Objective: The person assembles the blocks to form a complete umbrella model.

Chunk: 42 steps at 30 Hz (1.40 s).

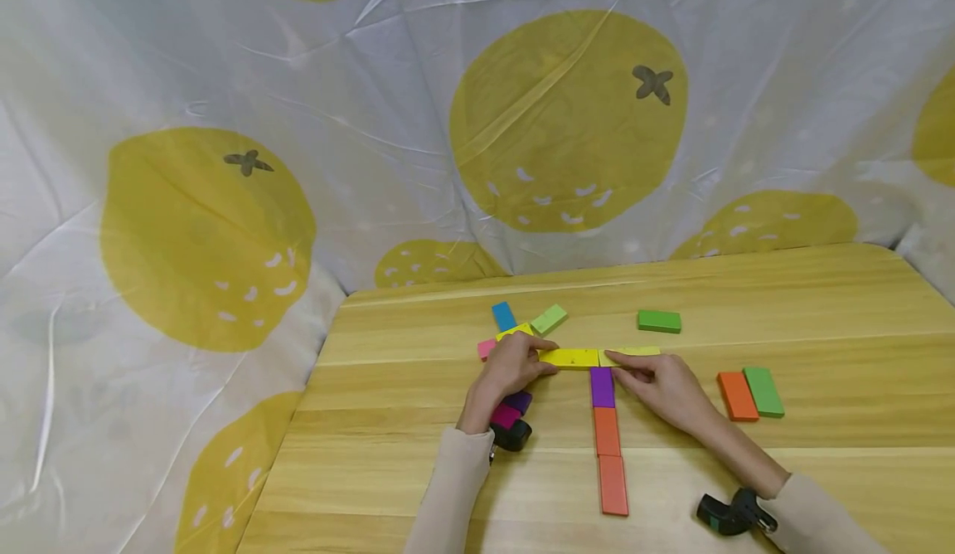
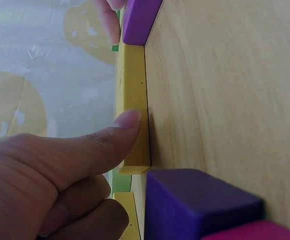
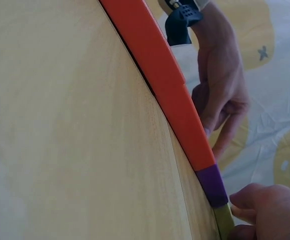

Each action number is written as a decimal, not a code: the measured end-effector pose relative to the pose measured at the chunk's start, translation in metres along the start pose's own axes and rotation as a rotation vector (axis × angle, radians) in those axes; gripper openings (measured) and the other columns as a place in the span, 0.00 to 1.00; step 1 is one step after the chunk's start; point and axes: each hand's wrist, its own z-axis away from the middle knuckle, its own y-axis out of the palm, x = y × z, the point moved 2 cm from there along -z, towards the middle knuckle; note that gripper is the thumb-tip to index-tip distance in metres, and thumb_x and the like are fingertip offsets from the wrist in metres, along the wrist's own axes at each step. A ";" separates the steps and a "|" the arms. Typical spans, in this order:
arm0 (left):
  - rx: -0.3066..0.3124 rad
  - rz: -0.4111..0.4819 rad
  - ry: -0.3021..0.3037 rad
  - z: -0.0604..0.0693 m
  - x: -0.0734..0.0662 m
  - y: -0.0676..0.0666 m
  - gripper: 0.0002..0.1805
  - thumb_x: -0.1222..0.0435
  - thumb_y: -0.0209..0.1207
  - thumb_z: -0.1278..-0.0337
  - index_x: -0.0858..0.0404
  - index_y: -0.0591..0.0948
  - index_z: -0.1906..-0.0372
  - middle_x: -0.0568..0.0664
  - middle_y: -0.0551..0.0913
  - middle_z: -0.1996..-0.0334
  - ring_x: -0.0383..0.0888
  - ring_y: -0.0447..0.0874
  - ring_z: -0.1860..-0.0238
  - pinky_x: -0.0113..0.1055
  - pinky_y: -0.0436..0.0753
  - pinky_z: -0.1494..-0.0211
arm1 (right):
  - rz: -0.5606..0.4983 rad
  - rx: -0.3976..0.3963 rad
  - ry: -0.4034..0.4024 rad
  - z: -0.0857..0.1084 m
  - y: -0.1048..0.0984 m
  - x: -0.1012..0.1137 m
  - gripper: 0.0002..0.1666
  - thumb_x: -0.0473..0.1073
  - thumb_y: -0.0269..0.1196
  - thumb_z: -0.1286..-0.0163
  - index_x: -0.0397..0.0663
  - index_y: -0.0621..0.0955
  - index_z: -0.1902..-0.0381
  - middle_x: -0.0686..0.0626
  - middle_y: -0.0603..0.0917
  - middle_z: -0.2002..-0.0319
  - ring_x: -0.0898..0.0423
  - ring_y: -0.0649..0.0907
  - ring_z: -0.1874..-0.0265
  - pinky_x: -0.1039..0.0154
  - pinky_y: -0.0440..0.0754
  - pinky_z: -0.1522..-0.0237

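Note:
Near the table's middle, my left hand [image 1: 513,365] pinches a yellow block [image 1: 573,359], thumb on its near side and index finger at the far side. The left wrist view shows that thumb against the yellow block's face. My right hand [image 1: 664,384] holds a pale yellow block [image 1: 630,353] end to end with the yellow one, partly covering it. From their junction a purple block [image 1: 602,388] runs toward me, followed by an orange-red block [image 1: 608,431] and a red block [image 1: 613,485]. Together the blocks form a T lying flat.
Beyond my left hand lie a blue block [image 1: 503,316], a light green block [image 1: 550,319], another yellow block [image 1: 515,332] and a pink block [image 1: 486,348]. Dark purple [image 1: 518,402] and magenta [image 1: 506,415] blocks lie by the left wrist. Rightward are green [image 1: 659,322], orange [image 1: 737,396] and lighter green [image 1: 763,392] blocks.

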 end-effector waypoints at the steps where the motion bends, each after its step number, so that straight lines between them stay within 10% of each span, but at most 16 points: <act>1: 0.000 0.002 0.000 0.000 0.000 0.000 0.19 0.62 0.72 0.39 0.57 0.88 0.42 0.40 0.65 0.84 0.35 0.59 0.83 0.26 0.56 0.79 | -0.004 -0.004 -0.005 0.000 0.000 0.000 0.17 0.43 0.69 0.29 0.51 0.88 0.43 0.63 0.60 0.86 0.70 0.55 0.84 0.71 0.57 0.80; 21: -0.017 0.000 0.099 0.006 -0.015 0.009 0.26 0.57 0.72 0.39 0.56 0.84 0.36 0.40 0.56 0.86 0.34 0.52 0.84 0.26 0.53 0.79 | -0.015 0.004 -0.007 0.003 0.001 -0.004 0.18 0.41 0.69 0.30 0.50 0.88 0.43 0.63 0.64 0.85 0.70 0.60 0.85 0.71 0.58 0.81; 28: 0.113 -0.110 0.213 0.012 -0.037 0.029 0.40 0.45 0.74 0.47 0.48 0.77 0.28 0.37 0.57 0.84 0.31 0.53 0.83 0.26 0.54 0.77 | -0.040 0.005 0.041 0.001 0.000 -0.004 0.19 0.41 0.68 0.29 0.50 0.87 0.41 0.62 0.64 0.84 0.68 0.61 0.84 0.70 0.59 0.80; 42: 0.173 -0.177 0.188 0.017 -0.040 0.034 0.49 0.40 0.74 0.51 0.42 0.68 0.22 0.38 0.60 0.84 0.33 0.56 0.83 0.28 0.54 0.77 | -0.050 0.009 0.036 0.001 0.000 -0.004 0.19 0.39 0.66 0.28 0.50 0.87 0.40 0.62 0.63 0.85 0.69 0.59 0.85 0.71 0.58 0.80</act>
